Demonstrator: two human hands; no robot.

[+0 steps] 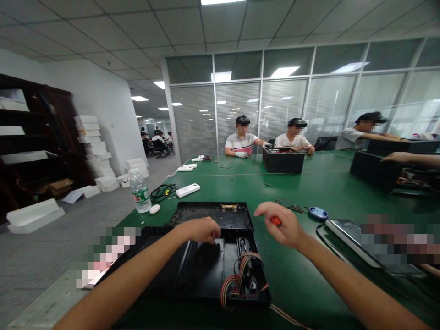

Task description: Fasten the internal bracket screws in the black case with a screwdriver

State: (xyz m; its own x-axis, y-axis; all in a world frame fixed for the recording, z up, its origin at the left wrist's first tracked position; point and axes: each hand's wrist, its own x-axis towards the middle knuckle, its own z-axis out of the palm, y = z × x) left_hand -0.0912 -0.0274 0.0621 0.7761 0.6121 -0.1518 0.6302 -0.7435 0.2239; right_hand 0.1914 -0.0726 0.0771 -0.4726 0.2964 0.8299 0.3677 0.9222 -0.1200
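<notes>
In front of me lies an open black metal case, with a bundle of striped wires in its right compartment. My left hand is over the case's inner floor, its fingers curled together and pointing down; whatever they pinch, if anything, is hidden. To the right, above the green table, my right hand is closed around a red-handled tool. Only the red end shows, and the index finger sticks out to the left. A brass-coloured connector is on the black panel at the case's far side.
A water bottle, a white oblong device and a black cable lie left. To the right are a blue round dish, small dark parts and a tablet-like device. Co-workers sit across with black cases.
</notes>
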